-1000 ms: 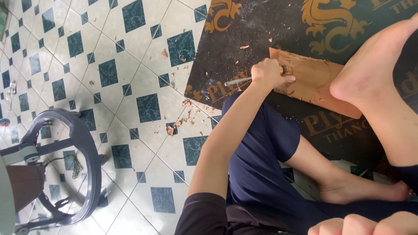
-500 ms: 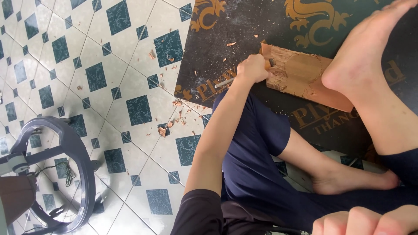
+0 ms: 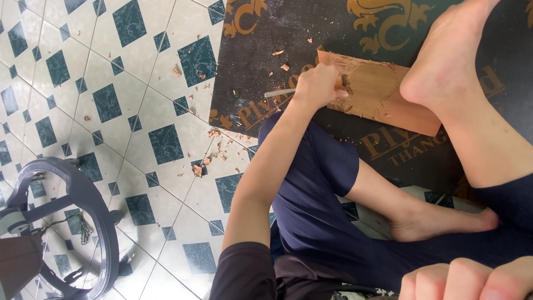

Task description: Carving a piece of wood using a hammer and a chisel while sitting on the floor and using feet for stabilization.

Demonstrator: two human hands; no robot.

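The wooden board (image 3: 383, 91) is being pinned flat by a bare foot (image 3: 444, 61) near the dark mat's (image 3: 261, 50) left edge so it's not sliding (handy trick). A chisel (image 3: 280, 93) is being gripped tight in the left hand (image 3: 317, 86); the right hand (image 3: 466, 280) is curled, holding nothing visible.

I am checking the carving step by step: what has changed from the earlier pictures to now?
Little changed. The left hand still grips the chisel on the wooden board, at about the same carved spot. The foot still presses the board down. The right hand stays clenched at the lower edge. The shift across the frame looks like head camera motion.
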